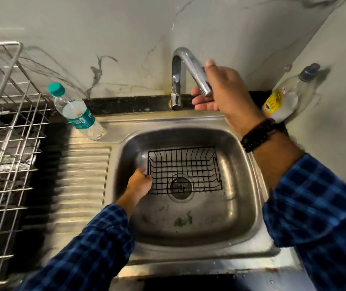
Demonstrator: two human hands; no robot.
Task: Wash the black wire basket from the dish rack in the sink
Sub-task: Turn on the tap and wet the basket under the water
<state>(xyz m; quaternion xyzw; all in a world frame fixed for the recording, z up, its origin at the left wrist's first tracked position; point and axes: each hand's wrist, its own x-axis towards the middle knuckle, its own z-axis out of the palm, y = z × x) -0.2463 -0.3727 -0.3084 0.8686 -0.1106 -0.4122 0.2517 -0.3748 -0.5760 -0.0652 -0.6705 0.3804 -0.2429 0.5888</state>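
I am looking down at the steel sink, and the black wire basket is sitting flat on the bottom of it, right over the round drain. My left hand is reaching down and pinching the left edge of the basket, fingers closed around the wire. My right hand is up at the bent tap, wrapped around its slanted part, thumb on top and fingers curling under. I am not seeing any water coming out of the spout. So I think I am at the step of getting the water going, with the basket already in place. Next I think I need to turn or swing the tap so water falls on the basket, and hold the basket steady so it does not slide. The soap bottle with the yellow label is leaning in the right corner, and I may need it soon. A water bottle is standing on the left rim, near the empty silver dish rack.
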